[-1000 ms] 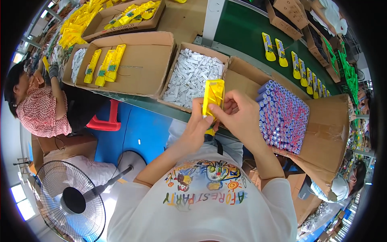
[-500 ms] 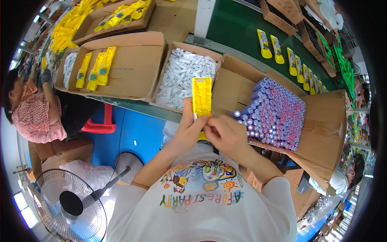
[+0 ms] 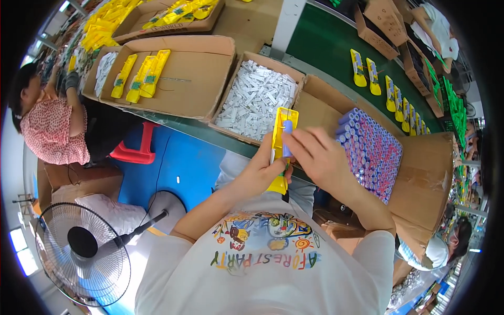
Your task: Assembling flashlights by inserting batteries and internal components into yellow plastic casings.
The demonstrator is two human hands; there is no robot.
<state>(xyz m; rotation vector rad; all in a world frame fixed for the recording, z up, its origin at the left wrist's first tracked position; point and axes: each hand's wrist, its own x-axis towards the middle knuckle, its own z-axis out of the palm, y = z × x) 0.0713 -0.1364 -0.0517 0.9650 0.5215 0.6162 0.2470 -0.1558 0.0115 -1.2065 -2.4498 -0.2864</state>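
A long yellow plastic housing (image 3: 279,185) stands out from my left hand (image 3: 260,172), whose fingers and thumb are closed around its sides. Against its open face lies a purple cylindrical battery (image 3: 287,142). My right hand (image 3: 323,157) pinches this battery between thumb and fingers. Part of a green circuit board shows low in the housing, mostly covered by my fingers. Right of my hands is a carton with many purple batteries (image 3: 370,152) packed upright. Directly beyond my hands sits a carton of small white strip-like pieces (image 3: 257,97).
At left a shallow carton (image 3: 197,94) holds several yellow housings. More housings (image 3: 358,68) line a green conveyor (image 3: 325,37) at the far right. A co-worker (image 3: 55,126) sits at the left near a red stool (image 3: 137,149). A floor fan (image 3: 84,244) stands lower left.
A purple battery is now in my right hand, at the housing's open face. The housing has shifted right in the picture and turned slightly. The whole view has shifted too.
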